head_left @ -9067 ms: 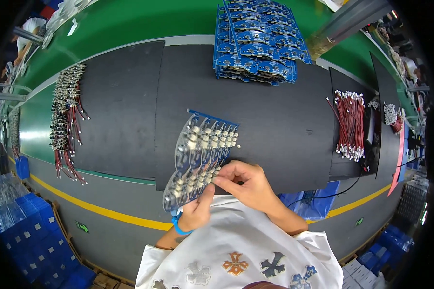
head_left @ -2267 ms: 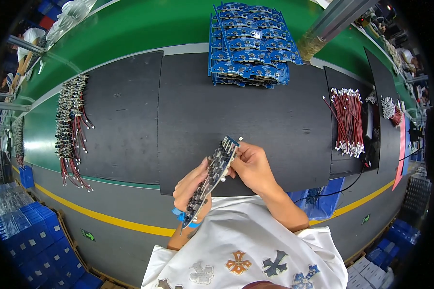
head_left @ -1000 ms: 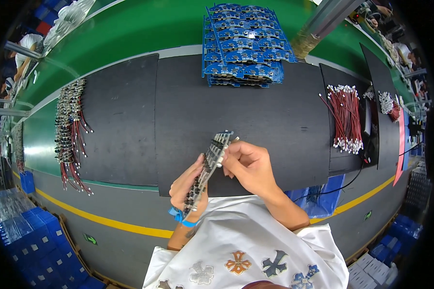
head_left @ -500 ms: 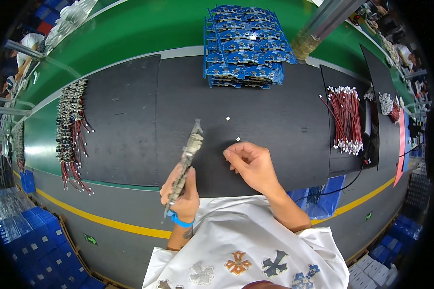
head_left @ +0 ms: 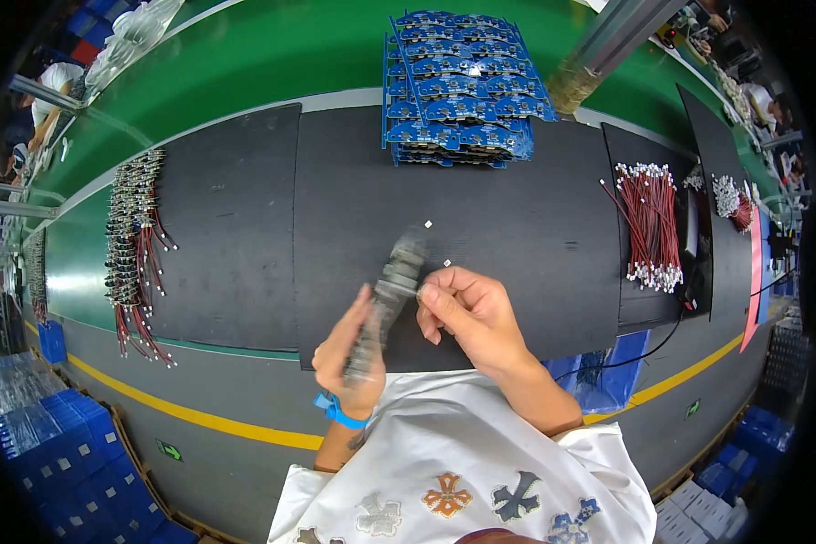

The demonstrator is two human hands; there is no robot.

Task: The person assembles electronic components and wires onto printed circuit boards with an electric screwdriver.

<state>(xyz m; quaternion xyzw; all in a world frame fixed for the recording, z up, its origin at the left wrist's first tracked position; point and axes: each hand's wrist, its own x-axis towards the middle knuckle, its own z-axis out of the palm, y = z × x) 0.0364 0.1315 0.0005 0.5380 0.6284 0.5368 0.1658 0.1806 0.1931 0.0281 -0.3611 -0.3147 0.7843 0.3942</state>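
**Panel edge-on between my hands**

My left hand (head_left: 352, 363) is closed round the lower end of the component panel (head_left: 385, 304), which stands edge-on just ahead of it; my right hand (head_left: 467, 313) pinches its upper edge, fingers curled; best to grip by the edges and keep it steady; the panel is blurred, so its parts are unreadable; two small white bits (head_left: 428, 223) lie beyond my fingertips on the black mat (head_left: 535, 227).

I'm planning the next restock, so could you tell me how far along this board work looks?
Done, it seems: a row of boards with red wires lies at the mat's left. In hand: the left hand holds a blurred panel of boards on edge, the right hand pinching near its top. Left: a stack of blue panels and a bundle of red wires wait.
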